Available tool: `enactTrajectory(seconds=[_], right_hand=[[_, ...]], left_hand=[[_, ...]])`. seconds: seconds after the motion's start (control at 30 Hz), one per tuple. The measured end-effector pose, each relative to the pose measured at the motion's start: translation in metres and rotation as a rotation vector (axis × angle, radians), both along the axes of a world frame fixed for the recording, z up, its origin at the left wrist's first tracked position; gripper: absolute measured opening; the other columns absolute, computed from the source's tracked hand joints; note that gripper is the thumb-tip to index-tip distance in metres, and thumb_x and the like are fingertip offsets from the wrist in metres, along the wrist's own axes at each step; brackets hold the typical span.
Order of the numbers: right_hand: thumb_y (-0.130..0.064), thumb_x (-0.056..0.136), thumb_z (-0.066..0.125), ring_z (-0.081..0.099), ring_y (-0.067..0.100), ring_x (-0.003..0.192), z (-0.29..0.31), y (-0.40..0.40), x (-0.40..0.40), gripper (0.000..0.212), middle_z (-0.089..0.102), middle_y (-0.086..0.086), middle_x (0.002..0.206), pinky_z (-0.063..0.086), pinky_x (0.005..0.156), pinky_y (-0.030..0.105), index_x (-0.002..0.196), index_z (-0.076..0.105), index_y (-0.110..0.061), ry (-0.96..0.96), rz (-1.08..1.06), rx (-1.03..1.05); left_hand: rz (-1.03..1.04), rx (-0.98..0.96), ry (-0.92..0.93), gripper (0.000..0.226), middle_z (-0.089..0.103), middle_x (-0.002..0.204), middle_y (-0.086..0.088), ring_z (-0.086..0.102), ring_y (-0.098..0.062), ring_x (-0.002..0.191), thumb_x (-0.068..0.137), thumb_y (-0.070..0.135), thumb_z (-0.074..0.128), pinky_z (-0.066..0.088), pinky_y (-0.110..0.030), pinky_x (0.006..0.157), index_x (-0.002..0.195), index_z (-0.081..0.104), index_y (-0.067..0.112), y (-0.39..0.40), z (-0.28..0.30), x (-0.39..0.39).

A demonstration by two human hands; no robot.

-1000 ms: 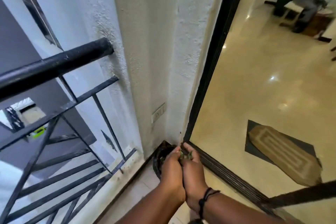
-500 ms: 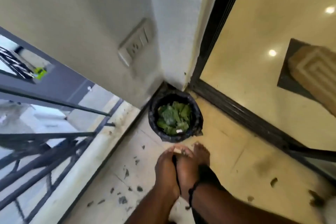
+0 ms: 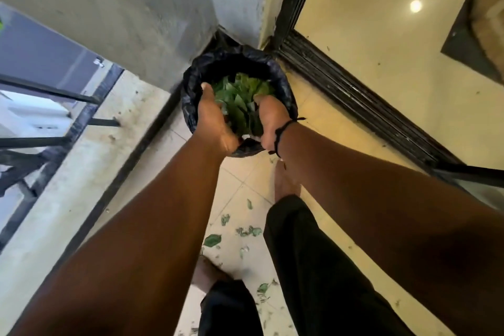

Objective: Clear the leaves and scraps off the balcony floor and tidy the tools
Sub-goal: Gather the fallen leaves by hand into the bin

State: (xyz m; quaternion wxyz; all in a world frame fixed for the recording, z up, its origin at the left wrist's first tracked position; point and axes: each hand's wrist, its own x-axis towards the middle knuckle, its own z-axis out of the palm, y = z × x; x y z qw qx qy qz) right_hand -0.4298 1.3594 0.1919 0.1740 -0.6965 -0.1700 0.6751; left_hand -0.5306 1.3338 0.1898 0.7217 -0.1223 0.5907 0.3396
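Note:
A small bin lined with a black bag [image 3: 234, 60] stands in the corner where the wall meets the door frame. Green leaves [image 3: 240, 97] fill it. My left hand [image 3: 211, 117] is over the bin's left side with its fingers stretched toward the far rim. My right hand [image 3: 268, 120], with a black cord at the wrist, is over the right side, its fingertips down among the leaves. The hands are apart and neither one grips anything that I can see. Loose leaf scraps [image 3: 212, 240] lie on the tiles by my feet.
A black metal railing [image 3: 49, 95] and a low concrete kerb [image 3: 81, 150] border the balcony on the left. The black sliding-door track [image 3: 354, 95] runs along the right, with a shiny indoor floor and a doormat [image 3: 488, 22] beyond it. My legs in black trousers [image 3: 300, 267] stand behind the bin.
My hands were cupped together just in front of the bin; now they are spread apart over its opening, above the leaves. My view has tilted further down.

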Motion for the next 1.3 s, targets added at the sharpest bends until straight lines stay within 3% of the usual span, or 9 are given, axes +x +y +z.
enactTrajectory(seconds=[0.1,0.17,0.27,0.37,0.47,0.73,0.9,1.1,1.3], right_hand=[[-0.024,0.099,0.047,0.051,0.029,0.123,-0.005,0.001,0.002,0.046,0.049,0.01,0.14,0.043,0.105,0.044,0.144,0.04,-0.013,-0.106,0.079,0.092],[-0.029,0.096,0.053,0.048,0.025,0.125,-0.014,-0.007,0.006,0.055,0.046,0.006,0.143,0.041,0.104,0.035,0.148,0.035,-0.021,-0.257,0.319,0.303],[-0.029,0.093,0.051,0.027,0.036,0.141,-0.037,-0.012,0.012,0.065,0.019,0.014,0.158,0.032,0.113,0.046,0.153,0.024,-0.027,-0.504,0.893,0.567],[-0.04,0.091,0.051,-0.003,0.042,0.147,-0.055,-0.01,0.014,0.077,-0.01,0.007,0.162,0.019,0.115,0.054,0.154,0.007,-0.035,-0.636,1.316,0.553],[-0.054,0.087,0.053,-0.013,0.044,0.145,-0.073,-0.001,0.009,0.087,-0.021,0.002,0.16,0.011,0.117,0.056,0.154,0.001,-0.034,-0.73,1.525,0.589],[-0.046,0.091,0.051,-0.029,0.049,0.138,-0.15,0.027,-0.011,0.09,-0.037,0.0,0.154,0.009,0.111,0.067,0.15,-0.016,-0.039,-0.736,1.74,0.313],[-0.046,0.097,0.043,-0.032,0.038,0.14,-0.18,0.037,-0.025,0.08,-0.03,-0.001,0.157,-0.001,0.108,0.073,0.153,-0.011,-0.029,-0.76,2.133,0.337],[-0.061,0.095,0.037,-0.027,0.037,0.143,-0.185,0.042,-0.037,0.083,-0.032,0.004,0.156,0.001,0.11,0.068,0.153,-0.015,-0.029,-0.811,2.133,0.214],[-0.034,0.1,0.044,-0.024,0.04,0.143,-0.152,0.046,-0.037,0.079,-0.028,-0.002,0.158,0.008,0.112,0.066,0.152,-0.015,-0.03,-0.687,2.045,0.203]], left_hand=[[-0.154,0.112,0.244,0.079,0.056,0.136,-0.006,0.056,-0.027,0.119,0.088,0.077,0.034,0.046,-0.046,0.101,0.144,0.047,0.022,0.004,0.001,-0.002],[-0.549,0.284,0.596,0.084,0.047,0.145,-0.005,0.048,-0.027,0.129,0.082,0.077,0.04,0.04,-0.046,0.107,0.149,0.038,0.025,0.0,-0.003,-0.007],[-1.317,0.572,1.113,0.079,0.017,0.161,-0.014,0.015,-0.035,0.148,0.088,0.056,0.037,0.022,-0.055,0.117,0.156,0.015,0.023,-0.007,-0.024,-0.021],[-1.643,0.64,1.224,0.081,-0.005,0.164,-0.012,-0.006,-0.034,0.15,0.094,0.047,0.042,0.006,-0.053,0.121,0.157,-0.003,0.024,-0.003,-0.041,-0.031],[-1.872,0.632,1.266,0.088,-0.017,0.162,-0.012,-0.015,-0.035,0.149,0.093,0.051,0.041,-0.002,-0.052,0.121,0.155,-0.015,0.024,0.008,-0.066,-0.037],[-2.059,0.252,1.149,0.081,-0.03,0.158,-0.012,-0.025,-0.033,0.147,0.101,0.052,0.026,-0.017,-0.049,0.116,0.15,-0.027,0.015,0.03,-0.134,-0.023],[-2.115,0.076,1.049,0.09,-0.031,0.157,-0.013,-0.023,-0.034,0.147,0.101,0.049,0.038,-0.012,-0.05,0.118,0.15,-0.027,0.011,0.042,-0.175,-0.011],[-2.036,0.107,1.01,0.091,-0.025,0.16,-0.014,-0.016,-0.034,0.149,0.099,0.042,0.047,-0.004,-0.044,0.121,0.153,-0.02,0.011,0.045,-0.199,-0.017],[-2.046,0.158,0.992,0.083,-0.016,0.161,-0.019,-0.008,-0.038,0.149,0.101,0.032,0.043,-0.003,-0.048,0.121,0.153,-0.015,0.004,0.05,-0.167,-0.018]])
